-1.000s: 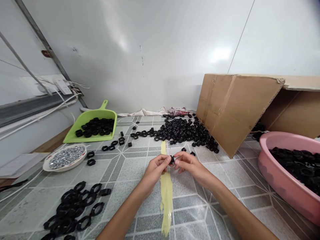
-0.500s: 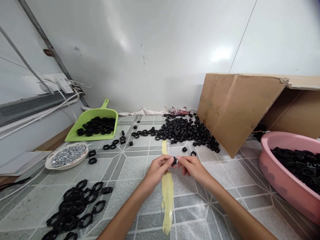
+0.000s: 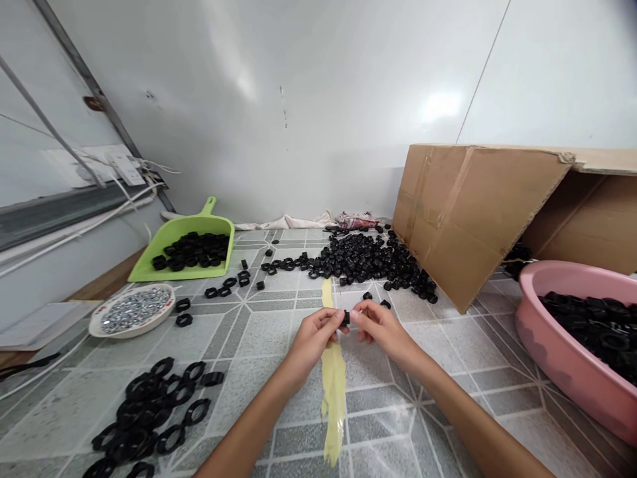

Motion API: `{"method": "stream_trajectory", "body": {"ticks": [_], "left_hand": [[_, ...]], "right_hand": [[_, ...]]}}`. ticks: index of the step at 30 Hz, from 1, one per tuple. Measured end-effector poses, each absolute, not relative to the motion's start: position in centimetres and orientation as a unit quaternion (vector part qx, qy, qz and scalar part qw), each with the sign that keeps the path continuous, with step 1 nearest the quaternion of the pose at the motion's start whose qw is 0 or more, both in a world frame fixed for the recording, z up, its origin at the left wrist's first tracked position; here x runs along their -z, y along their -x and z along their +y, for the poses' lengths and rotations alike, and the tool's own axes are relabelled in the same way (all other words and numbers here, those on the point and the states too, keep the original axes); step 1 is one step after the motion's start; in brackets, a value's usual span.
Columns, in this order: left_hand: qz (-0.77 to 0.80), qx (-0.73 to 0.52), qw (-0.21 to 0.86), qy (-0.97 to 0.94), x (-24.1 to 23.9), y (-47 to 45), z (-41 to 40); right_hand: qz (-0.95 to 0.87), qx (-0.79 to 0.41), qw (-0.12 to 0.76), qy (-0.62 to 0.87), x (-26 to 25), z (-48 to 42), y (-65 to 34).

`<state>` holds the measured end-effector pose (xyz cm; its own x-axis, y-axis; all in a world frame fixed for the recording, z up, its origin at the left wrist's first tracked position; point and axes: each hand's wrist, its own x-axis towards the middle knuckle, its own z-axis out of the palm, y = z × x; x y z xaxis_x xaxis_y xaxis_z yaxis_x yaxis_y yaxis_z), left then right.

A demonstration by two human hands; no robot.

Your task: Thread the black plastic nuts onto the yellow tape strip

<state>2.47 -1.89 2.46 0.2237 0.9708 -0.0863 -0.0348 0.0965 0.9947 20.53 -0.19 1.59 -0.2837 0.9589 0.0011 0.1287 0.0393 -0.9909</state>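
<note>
My left hand point(image 3: 314, 337) and my right hand point(image 3: 379, 326) meet over the tiled table, fingertips pinched from both sides on one small black plastic part point(image 3: 345, 318). They hover just above a strip of yellow tape point(image 3: 332, 372) stuck along the table. A big heap of small black parts point(image 3: 368, 260) lies beyond my hands. Flat black rings point(image 3: 149, 411) are piled at the near left.
A green dustpan point(image 3: 186, 247) holding black parts and a white dish of small metal pieces point(image 3: 132, 310) stand at the left. A tipped cardboard box point(image 3: 472, 206) and a pink basin point(image 3: 562, 345) of black parts stand at the right. Cables run along the left wall.
My hands have stayed together on the small black part, with only slight shifts of the fingers. The view has drifted a little.
</note>
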Motion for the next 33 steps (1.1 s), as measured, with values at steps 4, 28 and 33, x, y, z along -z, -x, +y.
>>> {"method": "stream_trajectory", "body": {"ticks": [4, 28, 33], "left_hand": [[0.45, -0.445, 0.584, -0.508, -2.3, -2.5, -1.8], [0.456, -0.436, 0.588, -0.505, -3.2, -3.0, -2.6], [0.455, -0.475, 0.573, -0.488, -2.4, -4.6, -3.5]], "right_hand": [[-0.636, -0.525, 0.373, 0.426, -1.6, -0.2, -20.5], [-0.645, -0.421, 0.404, 0.494, -2.2, -2.8, -18.4], [-0.554, -0.522, 0.437, 0.48, -1.8, -2.9, -18.0]]}}
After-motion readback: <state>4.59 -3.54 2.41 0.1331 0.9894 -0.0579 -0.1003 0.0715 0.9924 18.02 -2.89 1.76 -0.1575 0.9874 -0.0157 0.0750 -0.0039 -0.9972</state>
